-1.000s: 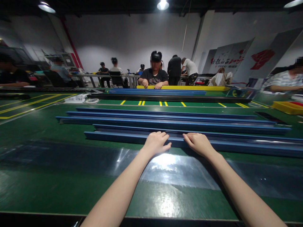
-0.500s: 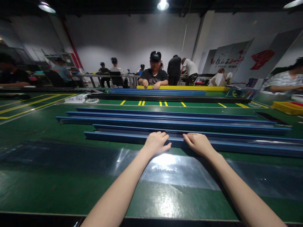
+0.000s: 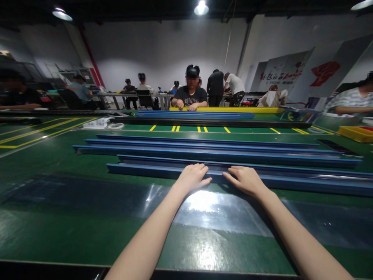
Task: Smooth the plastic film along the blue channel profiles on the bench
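Observation:
A long blue U-shaped channel profile (image 3: pixel 145 170) lies across the green table in front of me. My left hand (image 3: pixel 193 177) is at its near rail, fingers curled over the edge into the groove. Its thumb sticks out to the right on the near side. Just right of it, my right hand (image 3: pixel 244 178) grips the same rail with the fingers bent over the top and the thumb pointing left. The fingertips of both hands are partly hidden. Under my wrists a strip of clear plastic film (image 3: pixel 116 198) lies flat and reflects the lamp.
More blue profiles (image 3: pixel 163 149) lie parallel just beyond. Farther back are a black bar (image 3: pixel 210 123) and a yellow profile (image 3: pixel 233 110), where a co-worker (image 3: pixel 190 95) sits facing me. A dark flat object (image 3: pixel 338 147) and a yellow tray (image 3: pixel 354 133) are on the right.
My right thumb has spread away from the fingers, and they have shifted slightly on the rail. The left hand keeps its place. The whole view has moved a little.

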Demonstrator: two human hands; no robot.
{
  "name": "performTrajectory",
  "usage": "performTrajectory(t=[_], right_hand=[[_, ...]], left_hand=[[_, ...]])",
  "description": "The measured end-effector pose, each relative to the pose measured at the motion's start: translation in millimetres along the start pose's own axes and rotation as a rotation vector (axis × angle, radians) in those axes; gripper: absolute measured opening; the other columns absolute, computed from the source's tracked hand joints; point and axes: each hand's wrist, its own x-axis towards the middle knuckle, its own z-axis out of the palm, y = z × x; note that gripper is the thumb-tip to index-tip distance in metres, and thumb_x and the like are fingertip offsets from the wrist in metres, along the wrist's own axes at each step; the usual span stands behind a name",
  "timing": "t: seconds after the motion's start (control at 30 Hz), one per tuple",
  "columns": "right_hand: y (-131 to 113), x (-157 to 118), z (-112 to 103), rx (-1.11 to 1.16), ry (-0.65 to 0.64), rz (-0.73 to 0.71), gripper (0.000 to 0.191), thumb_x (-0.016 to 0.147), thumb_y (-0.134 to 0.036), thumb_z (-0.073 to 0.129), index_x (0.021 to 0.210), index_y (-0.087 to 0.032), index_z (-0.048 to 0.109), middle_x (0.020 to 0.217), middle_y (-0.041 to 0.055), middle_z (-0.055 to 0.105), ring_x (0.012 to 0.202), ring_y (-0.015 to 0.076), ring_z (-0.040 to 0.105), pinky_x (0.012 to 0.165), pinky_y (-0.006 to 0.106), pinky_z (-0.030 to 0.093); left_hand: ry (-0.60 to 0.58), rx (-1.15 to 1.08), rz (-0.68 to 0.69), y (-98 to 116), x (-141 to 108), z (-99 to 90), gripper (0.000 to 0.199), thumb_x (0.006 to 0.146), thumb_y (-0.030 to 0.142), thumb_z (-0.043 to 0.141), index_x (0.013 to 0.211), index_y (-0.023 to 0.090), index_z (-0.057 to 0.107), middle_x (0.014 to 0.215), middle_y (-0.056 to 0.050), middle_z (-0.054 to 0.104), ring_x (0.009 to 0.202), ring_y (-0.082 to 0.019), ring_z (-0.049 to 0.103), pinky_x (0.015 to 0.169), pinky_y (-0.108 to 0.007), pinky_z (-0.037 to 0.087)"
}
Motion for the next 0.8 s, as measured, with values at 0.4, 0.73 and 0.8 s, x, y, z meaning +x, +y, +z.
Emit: performTrajectory(t=[0.4,0.73,0.8], right_hand=[[-10,-1,-2,-0.022,0.044,-0.102,0.036,0.086,-0.039,0.030,0.072,-0.017,0.054,0.073,0.0050,0.060,0.067,0.0138,0.055,0.054,0.024,0.027],[-6,1,0,-0.059,0.060,-0.174,0.033,0.087,-0.033,0.031,0.069,-0.016,0.052,0.067,0.0043,0.057,0.060,0.0122,0.052,0.051,0.025,0.024],[-4,1,0,-0.053,0.056,-0.178,0.034,0.087,-0.033,0.030,0.069,-0.016,0.053,0.067,0.0045,0.058,0.059,0.0119,0.052,0.051,0.025,0.023]], left_hand=[[-0.128,0.031,-0.003,-2,6,-14.6,0.023,0.080,0.038,0.046,0.081,0.017,0.054,0.081,-0.003,0.059,0.077,-0.017,0.058,0.064,-0.026,0.043],[-0.134,0.024,0.086,-15,0,-13.2,0.019,0.080,0.036,0.047,0.081,0.017,0.052,0.083,-0.002,0.059,0.077,-0.016,0.057,0.062,-0.024,0.042],[-0.121,0.007,0.086,-22,-6,-14.8,0.018,0.080,0.035,0.048,0.084,0.018,0.050,0.085,-0.001,0.058,0.078,-0.015,0.056,0.065,-0.024,0.041]])
